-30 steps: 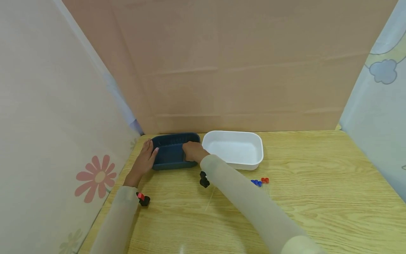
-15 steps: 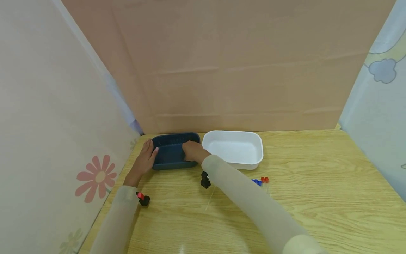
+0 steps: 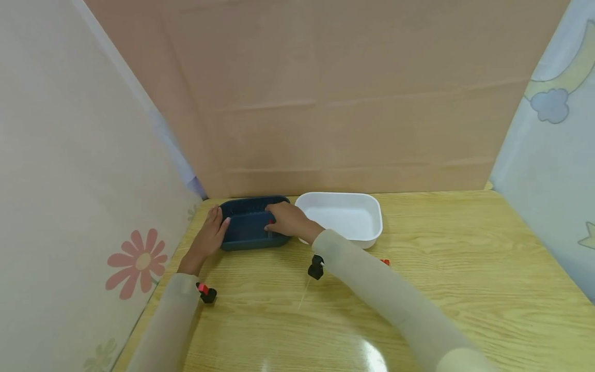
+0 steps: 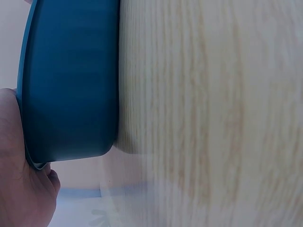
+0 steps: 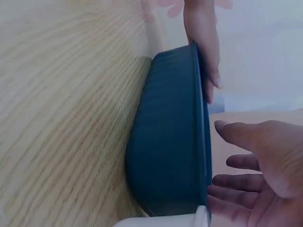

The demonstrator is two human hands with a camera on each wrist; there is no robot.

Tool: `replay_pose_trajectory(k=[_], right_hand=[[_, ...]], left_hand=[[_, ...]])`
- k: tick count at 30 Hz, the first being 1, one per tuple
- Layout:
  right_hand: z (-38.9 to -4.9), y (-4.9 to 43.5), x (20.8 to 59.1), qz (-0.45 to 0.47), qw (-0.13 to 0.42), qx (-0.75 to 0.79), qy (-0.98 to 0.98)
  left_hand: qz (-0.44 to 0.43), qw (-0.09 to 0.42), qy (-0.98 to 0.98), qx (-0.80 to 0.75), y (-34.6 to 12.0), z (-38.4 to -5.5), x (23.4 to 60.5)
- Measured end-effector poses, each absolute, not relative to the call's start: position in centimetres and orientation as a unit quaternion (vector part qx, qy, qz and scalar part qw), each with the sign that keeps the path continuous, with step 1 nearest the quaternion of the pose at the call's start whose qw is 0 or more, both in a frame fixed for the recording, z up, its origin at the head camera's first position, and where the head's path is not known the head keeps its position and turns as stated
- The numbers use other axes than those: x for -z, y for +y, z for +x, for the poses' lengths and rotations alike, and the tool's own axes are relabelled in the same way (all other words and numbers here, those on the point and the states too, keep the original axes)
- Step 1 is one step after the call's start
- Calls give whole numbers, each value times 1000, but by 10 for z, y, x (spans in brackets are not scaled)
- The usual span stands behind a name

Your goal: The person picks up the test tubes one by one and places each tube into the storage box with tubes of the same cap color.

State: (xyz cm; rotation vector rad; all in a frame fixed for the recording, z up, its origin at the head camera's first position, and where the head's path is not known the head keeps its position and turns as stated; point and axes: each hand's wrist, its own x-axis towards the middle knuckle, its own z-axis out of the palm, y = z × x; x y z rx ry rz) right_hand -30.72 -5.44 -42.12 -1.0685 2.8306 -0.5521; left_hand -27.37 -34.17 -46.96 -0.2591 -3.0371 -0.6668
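Observation:
My left hand grips the left end of a dark blue plastic basin, thumb over the rim and fingers along the outside. In the left wrist view the same hand is at the rim, with most fingers hidden. My right hand is over the right end of the basin. A small red cap on a clear tube shows just below its thumb, inside the basin. The right wrist view has that hand with thumb and fingers spread apart, near the basin's rim.
A white basin stands right beside the blue one. Red caps peek out past the right sleeve on the wooden table. A brown paper-like backdrop rises behind, and a flower-printed wall borders the left.
My right hand has lifted from a curled pose in the basin and loosened its fingers, uncovering the red-capped tube. The right sleeve now covers the blue caps. The left hand keeps its grip.

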Motion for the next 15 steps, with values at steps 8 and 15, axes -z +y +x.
replay_pose_trajectory(k=[8, 15], right_hand=[[-282, -34, 412, -381, -29, 189, 904], [-263, -18, 403, -401, -52, 206, 891]], left_hand=[[-87, 19, -973, 215, -344, -276, 474], [-87, 15, -974, 211, -345, -278, 473]])
